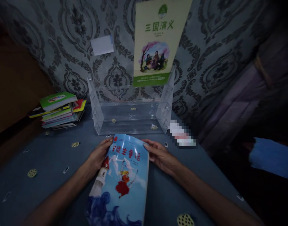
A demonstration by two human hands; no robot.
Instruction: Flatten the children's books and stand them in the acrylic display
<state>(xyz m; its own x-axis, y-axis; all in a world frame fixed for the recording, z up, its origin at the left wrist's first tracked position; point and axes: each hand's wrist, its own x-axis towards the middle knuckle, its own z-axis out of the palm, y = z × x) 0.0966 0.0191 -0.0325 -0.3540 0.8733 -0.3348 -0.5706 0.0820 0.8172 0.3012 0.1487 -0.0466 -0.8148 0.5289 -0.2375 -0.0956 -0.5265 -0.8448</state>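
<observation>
Gripping 1 blue bk (127,179) by far L/R edges, L hand (101,154) + R hand (159,155), nr ctr of tbl (54,153), near side of clear rack (96,108); might slip if hold slackens, cover being glossy.

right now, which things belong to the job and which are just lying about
Likely job: left hand, right hand, blue book, clear rack, cream book on it, perhaps the book stack
Seemingly lying about: pixelated item, blue item at right
</observation>
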